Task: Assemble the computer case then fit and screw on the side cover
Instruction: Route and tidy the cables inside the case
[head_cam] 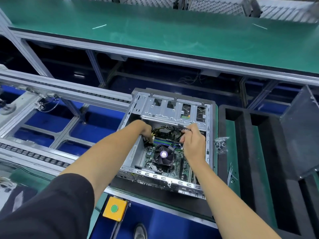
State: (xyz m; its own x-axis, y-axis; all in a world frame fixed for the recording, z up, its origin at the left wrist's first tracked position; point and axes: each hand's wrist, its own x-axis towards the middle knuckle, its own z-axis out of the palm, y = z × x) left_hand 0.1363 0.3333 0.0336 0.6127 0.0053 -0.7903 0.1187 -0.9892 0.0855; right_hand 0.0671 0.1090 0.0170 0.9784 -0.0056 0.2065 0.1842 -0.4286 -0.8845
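Head view. The computer case lies on its side, open side up, on a green-topped pallet at the near edge of the workstation. Its metal rim frames the opening on all four sides; the drive cage fills the far end, and the motherboard with the CPU fan occupies the floor of the near half.

Both hands are inside the opening, between the drive cage and the fan. The left hand is at the left inner wall, fingers curled downward around the yellow-and-black cable bundle; the fingertips are hidden. The right hand is near the right inner wall, fingers curled and pinching black cables just above the memory slots. Free space between the two hands is narrow and is crossed by cables.

Right of the case, touching the pallet edge, stands a black foam tray with long slots. A small clear bag of screws lies on its left portion. The dark side cover stands tilted at the right edge of the frame, well apart from the case.

Left of the case, conveyor rails run across open frame. A yellow box with a green button sits below the near edge of the pallet.
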